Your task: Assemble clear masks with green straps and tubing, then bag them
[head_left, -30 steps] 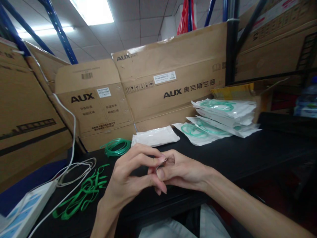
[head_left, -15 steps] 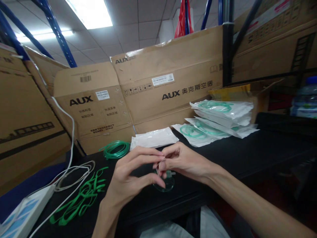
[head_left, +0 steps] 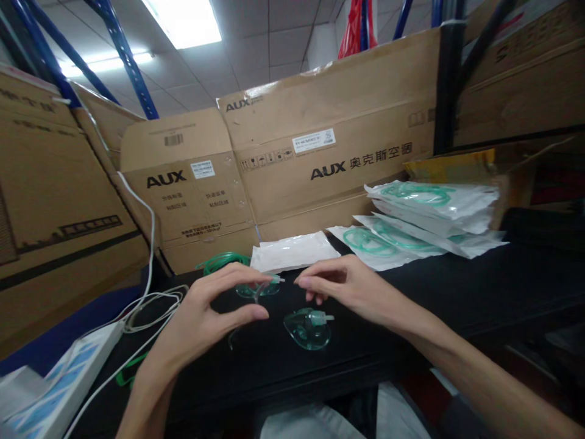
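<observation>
My left hand (head_left: 212, 305) is open, its thumb and fingers spread apart. Behind its fingertips a clear green oxygen mask (head_left: 269, 288) lies partly hidden on the black table (head_left: 365, 341). A thin clear strip shows near the fingers, but whether they touch it I cannot tell. My right hand (head_left: 342, 283) is pinched closed, thumb against index finger, just right of that mask's connector. Anything between its fingertips is too small to make out. A second oxygen mask (head_left: 308, 329), with a pale connector pointing right, rests on the table below and between my hands.
Green coiled tubing (head_left: 223, 261) lies behind my left hand. White packages (head_left: 295, 251) and stacked pouches with green tubing (head_left: 429, 210) sit at the back. On the left are a power strip (head_left: 68, 378) and white cables (head_left: 153, 244). Cardboard boxes (head_left: 274, 201) wall the back.
My hands have moved apart, the left one leftward, its fingers opening wider. Both masks now show more plainly. The view has shifted slightly, moving the background to the right.
</observation>
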A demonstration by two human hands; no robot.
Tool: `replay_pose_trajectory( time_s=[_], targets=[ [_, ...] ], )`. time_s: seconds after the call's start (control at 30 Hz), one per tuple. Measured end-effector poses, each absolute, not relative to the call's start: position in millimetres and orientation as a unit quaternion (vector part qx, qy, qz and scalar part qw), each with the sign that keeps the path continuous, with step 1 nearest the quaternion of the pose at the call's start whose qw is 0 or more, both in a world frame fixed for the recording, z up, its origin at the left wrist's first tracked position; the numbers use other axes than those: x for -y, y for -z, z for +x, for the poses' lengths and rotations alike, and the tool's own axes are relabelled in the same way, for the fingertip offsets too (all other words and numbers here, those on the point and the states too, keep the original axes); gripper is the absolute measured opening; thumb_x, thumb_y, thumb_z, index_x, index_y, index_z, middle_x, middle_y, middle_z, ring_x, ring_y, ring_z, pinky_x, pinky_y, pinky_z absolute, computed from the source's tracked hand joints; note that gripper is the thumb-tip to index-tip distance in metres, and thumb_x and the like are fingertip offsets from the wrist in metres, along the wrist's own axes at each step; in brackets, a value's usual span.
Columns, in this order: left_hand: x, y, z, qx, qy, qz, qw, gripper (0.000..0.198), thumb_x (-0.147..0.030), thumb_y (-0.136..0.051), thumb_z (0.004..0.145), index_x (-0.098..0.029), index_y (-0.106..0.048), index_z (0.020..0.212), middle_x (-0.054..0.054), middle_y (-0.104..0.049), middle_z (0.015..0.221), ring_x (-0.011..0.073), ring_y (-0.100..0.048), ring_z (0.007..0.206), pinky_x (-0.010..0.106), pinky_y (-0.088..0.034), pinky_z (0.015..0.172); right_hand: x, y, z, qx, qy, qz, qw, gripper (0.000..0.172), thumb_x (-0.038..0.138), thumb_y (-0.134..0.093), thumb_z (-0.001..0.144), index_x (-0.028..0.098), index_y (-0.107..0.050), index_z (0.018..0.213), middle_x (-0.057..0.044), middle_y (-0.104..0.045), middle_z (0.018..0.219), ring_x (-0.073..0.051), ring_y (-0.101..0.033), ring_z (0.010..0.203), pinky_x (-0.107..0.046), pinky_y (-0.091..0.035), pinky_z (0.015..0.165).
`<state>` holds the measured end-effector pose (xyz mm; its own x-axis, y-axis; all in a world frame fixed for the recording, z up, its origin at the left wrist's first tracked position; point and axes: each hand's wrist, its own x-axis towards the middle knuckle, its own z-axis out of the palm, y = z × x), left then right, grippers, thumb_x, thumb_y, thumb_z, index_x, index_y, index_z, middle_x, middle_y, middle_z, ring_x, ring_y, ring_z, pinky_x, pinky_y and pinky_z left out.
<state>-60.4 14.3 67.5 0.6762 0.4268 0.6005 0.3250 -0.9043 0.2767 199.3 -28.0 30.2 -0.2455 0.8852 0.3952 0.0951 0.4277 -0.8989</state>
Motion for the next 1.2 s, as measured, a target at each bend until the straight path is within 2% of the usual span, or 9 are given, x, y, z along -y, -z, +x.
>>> replay_pose_trajectory(
  time_s=[0.13, 0.33, 0.47, 0.7, 0.77, 0.83, 0.93, 1.1, 1.2],
  targets=[
    [-23, -42, -93, -0.321, -0.248, 0.912, 0.060, 0.029, -0.045, -0.075, 0.087, -0.032, -0.076, 0.114, 0.003, -0.072, 0.115, 0.0235, -0.067, 0.108, 0.036, -0.053, 0.097, 30, -42, 221, 0.723, -0.303, -0.392, 0.481, 0.037, 0.050, -0.066, 0.093, 0.016, -0.080, 0.089, -0.003, -0.072, 0.076, -0.015, -0.063, 0.069, -0.027, -0.048, 0.066],
    [-25, 0, -120, -0.376, -0.179, 0.909, 0.016, 0.033, -0.049, -0.073, 0.088, -0.036, -0.076, 0.118, 0.004, -0.071, 0.121, 0.0272, -0.065, 0.113, 0.044, -0.051, 0.103, 35, -47, 229, 0.744, -0.263, -0.403, 0.463, 0.034, 0.049, -0.065, 0.094, 0.019, -0.080, 0.089, -0.003, -0.072, 0.076, -0.016, -0.064, 0.068, -0.028, -0.048, 0.065],
    [-23, 1, -129, -0.376, -0.179, 0.909, -0.003, 0.035, -0.047, -0.070, 0.090, -0.036, -0.074, 0.124, 0.005, -0.070, 0.125, 0.0273, -0.065, 0.114, 0.044, -0.052, 0.103, 35, -45, 228, 0.750, -0.251, -0.404, 0.459, 0.031, 0.046, -0.065, 0.095, 0.020, -0.081, 0.094, -0.003, -0.074, 0.076, -0.017, -0.064, 0.069, -0.029, -0.048, 0.065],
    [-16, -5, -130, -0.433, -0.175, 0.884, 0.019, 0.041, -0.051, -0.063, 0.094, -0.035, -0.069, 0.131, 0.004, -0.067, 0.136, 0.0278, -0.064, 0.122, 0.045, -0.048, 0.109, 35, -45, 224, 0.764, -0.234, -0.410, 0.440, 0.034, 0.047, -0.062, 0.096, 0.021, -0.079, 0.082, -0.002, -0.074, 0.074, -0.018, -0.064, 0.067, -0.029, -0.046, 0.063],
    [-18, -8, -124, -0.458, -0.164, 0.873, 0.042, 0.039, -0.052, -0.057, 0.097, -0.032, -0.072, 0.127, 0.004, -0.071, 0.130, 0.0265, -0.067, 0.116, 0.041, -0.050, 0.105, 33, -40, 222, 0.776, -0.219, -0.421, 0.415, 0.033, 0.046, -0.061, 0.097, 0.021, -0.080, 0.087, -0.004, -0.077, 0.081, -0.019, -0.067, 0.074, -0.030, -0.047, 0.068],
    [-21, -12, -118, -0.467, -0.142, 0.871, 0.059, 0.038, -0.050, -0.055, 0.097, -0.029, -0.075, 0.121, 0.005, -0.074, 0.119, 0.0245, -0.071, 0.103, 0.036, -0.054, 0.094, 31, -33, 220, 0.789, -0.200, -0.436, 0.383, 0.032, 0.048, -0.063, 0.096, 0.021, -0.081, 0.097, -0.006, -0.078, 0.093, -0.022, -0.068, 0.085, -0.031, -0.048, 0.076],
    [-27, -17, -110, -0.471, -0.120, 0.872, 0.058, 0.033, -0.045, -0.058, 0.094, -0.025, -0.078, 0.112, 0.005, -0.076, 0.103, 0.0216, -0.070, 0.082, 0.030, -0.054, 0.075, 31, -21, 220, 0.799, -0.206, -0.460, 0.327, 0.043, 0.056, -0.068, 0.089, 0.024, -0.078, 0.116, -0.008, -0.075, 0.109, -0.026, -0.066, 0.101, -0.033, -0.047, 0.087],
    [-29, -22, -102, -0.496, -0.109, 0.859, 0.071, 0.023, -0.033, -0.057, 0.088, -0.023, -0.077, 0.090, 0.002, -0.074, 0.078, 0.0188, -0.066, 0.068, 0.025, -0.046, 0.062, 33, -11, 222, 0.787, -0.256, -0.495, 0.266, 0.062, 0.066, -0.076, 0.077, 0.028, -0.074, 0.126, -0.008, -0.072, 0.112, -0.030, -0.064, 0.108, -0.035, -0.045, 0.092],
    [-27, -24, -101, -0.509, -0.092, 0.853, 0.065, 0.022, -0.029, -0.055, 0.086, -0.023, -0.077, 0.086, 0.001, -0.073, 0.072, 0.0181, -0.064, 0.063, 0.024, -0.042, 0.058, 31, -9, 222, 0.780, -0.263, -0.507, 0.257, 0.068, 0.066, -0.080, 0.072, 0.031, -0.072, 0.129, -0.008, -0.071, 0.113, -0.030, -0.065, 0.106, -0.035, -0.046, 0.091]
  ],
)
